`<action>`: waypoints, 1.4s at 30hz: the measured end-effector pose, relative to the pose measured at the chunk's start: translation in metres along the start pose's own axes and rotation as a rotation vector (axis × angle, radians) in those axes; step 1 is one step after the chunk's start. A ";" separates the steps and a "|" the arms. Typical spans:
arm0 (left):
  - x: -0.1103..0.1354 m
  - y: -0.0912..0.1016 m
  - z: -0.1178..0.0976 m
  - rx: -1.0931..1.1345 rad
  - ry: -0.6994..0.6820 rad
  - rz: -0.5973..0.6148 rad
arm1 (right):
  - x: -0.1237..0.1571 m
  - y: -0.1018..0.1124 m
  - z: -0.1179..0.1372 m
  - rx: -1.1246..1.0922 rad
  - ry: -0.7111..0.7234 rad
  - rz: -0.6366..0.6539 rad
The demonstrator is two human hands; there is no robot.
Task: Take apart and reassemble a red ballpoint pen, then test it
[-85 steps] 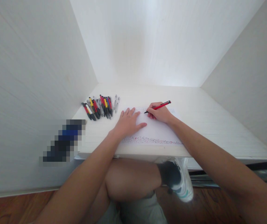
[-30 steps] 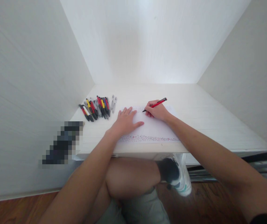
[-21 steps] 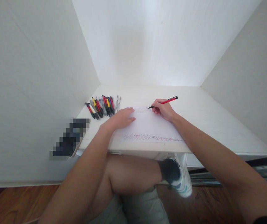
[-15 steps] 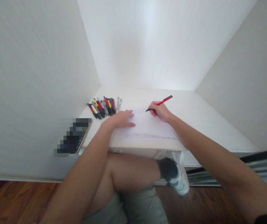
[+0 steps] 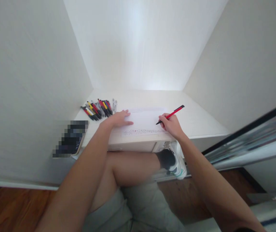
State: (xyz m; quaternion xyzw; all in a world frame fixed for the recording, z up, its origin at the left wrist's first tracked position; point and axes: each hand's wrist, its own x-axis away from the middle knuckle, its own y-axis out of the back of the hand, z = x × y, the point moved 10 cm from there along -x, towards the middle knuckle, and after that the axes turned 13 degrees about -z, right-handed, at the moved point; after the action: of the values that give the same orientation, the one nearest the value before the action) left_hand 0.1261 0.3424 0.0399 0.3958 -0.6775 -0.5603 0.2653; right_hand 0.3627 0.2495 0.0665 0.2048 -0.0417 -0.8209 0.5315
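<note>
A white sheet of paper [image 5: 144, 121] lies on a low white desk [image 5: 196, 120], with a band of small coloured marks along its near edge. My left hand [image 5: 117, 118] rests flat on the paper's left side, fingers spread. My right hand [image 5: 171, 125] grips a red pen [image 5: 171, 114] at the paper's right edge, tip down near the marked band. A heap of several pens [image 5: 97, 109] in red, yellow, black and clear lies on the desk to the left of my left hand.
White walls close the desk in on the left, back and right. A blurred dark flat object [image 5: 70, 139] lies at the desk's near left corner. My bent knee and a shoe [image 5: 176, 161] are below the desk edge, above wooden floor [image 5: 12, 209].
My right hand with the red pen has drawn back from the top of the paper to its near right edge. My view has swung to the right. The left hand stays on the paper.
</note>
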 end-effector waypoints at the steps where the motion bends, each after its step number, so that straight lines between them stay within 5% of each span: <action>1: 0.000 -0.001 0.000 0.006 -0.002 0.004 | 0.002 0.006 -0.006 0.020 -0.018 0.003; 6: 0.002 -0.002 -0.001 0.036 0.017 -0.011 | 0.022 -0.018 -0.005 -0.004 0.008 0.116; 14: -0.004 -0.003 0.000 0.083 -0.002 -0.101 | 0.060 -0.110 0.039 -0.040 0.144 0.349; 18: -0.008 0.000 0.000 0.116 0.003 -0.166 | 0.065 -0.140 0.054 -0.056 0.194 0.358; 42: -0.004 0.002 -0.003 0.118 -0.014 -0.158 | 0.062 -0.142 0.058 0.051 0.241 0.309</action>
State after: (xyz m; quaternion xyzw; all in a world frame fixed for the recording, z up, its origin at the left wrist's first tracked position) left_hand 0.1304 0.3446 0.0428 0.4588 -0.6780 -0.5414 0.1917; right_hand 0.1975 0.2470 0.0608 0.3063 -0.0292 -0.6979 0.6468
